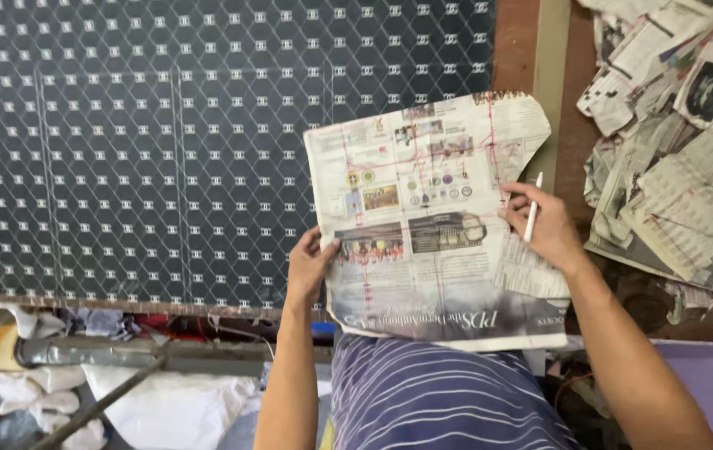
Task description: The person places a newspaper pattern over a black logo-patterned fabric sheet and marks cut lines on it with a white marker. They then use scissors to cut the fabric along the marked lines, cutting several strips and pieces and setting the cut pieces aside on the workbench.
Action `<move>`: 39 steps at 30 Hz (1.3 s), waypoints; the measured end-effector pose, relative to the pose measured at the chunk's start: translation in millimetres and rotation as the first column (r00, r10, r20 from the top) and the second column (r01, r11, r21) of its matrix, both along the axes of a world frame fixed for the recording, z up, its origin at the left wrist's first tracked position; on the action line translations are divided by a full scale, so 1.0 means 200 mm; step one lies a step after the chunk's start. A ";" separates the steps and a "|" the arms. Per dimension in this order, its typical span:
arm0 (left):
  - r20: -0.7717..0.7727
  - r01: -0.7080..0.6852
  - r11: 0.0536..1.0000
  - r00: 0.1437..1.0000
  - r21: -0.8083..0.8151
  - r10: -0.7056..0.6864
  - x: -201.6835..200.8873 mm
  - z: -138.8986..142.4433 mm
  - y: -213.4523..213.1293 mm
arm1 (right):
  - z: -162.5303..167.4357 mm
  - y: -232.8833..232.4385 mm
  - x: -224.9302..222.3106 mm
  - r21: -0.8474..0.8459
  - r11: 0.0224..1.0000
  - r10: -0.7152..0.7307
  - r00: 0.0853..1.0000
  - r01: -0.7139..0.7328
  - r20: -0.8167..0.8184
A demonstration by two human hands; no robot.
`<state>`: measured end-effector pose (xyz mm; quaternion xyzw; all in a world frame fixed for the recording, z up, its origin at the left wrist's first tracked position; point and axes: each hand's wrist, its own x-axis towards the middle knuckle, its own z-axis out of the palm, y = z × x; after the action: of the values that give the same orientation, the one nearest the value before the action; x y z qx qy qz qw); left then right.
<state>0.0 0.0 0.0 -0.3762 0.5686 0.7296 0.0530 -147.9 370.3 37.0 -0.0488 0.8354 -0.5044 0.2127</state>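
Newsprint pattern (pixel 436 225) — red-lined, held by both hands (pixel 311 267) — over dark fabric (pixel 140 142).

No package, label, sign or screen shows here, only printed paper: one cut newspaper sheet with red drawn lines (pixel 436 225) lying on the dark patterned cloth, and a heap of loose grey newspaper pieces (pixel 673 133) at the right side.

The cloth (pixel 140 150) is showing dark green under a white diamond lattice dotted with small white marks; the newspaper (pixel 436 225) is showing grey print, colour photos and red drawn lines; the pen (pixel 532 212) is looking white; the shirt (pixel 440 400) is showing blue with thin white stripes.
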 end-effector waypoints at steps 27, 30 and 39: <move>0.014 -0.177 0.984 0.984 0.001 0.177 0.08 0.00 -0.05 | -0.05 -0.21 0.22 0.006 0.996 -0.082 0.968 0.086 -0.237; -0.012 -0.190 0.982 0.982 -0.004 0.190 0.07 -0.01 -0.05 | -0.08 -0.28 0.29 0.012 0.999 -0.047 0.984 0.049 -0.173; -0.187 0.001 1.000 0.982 0.001 -0.001 0.02 0.39 0.07 | -0.07 -0.43 0.41 -0.111 0.993 0.025 0.999 -0.028 -0.035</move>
<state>4.6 14.4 78.9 -0.3057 0.5708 0.7621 0.0002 -65.6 284.2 22.1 -0.0800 0.8087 -0.5465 0.2024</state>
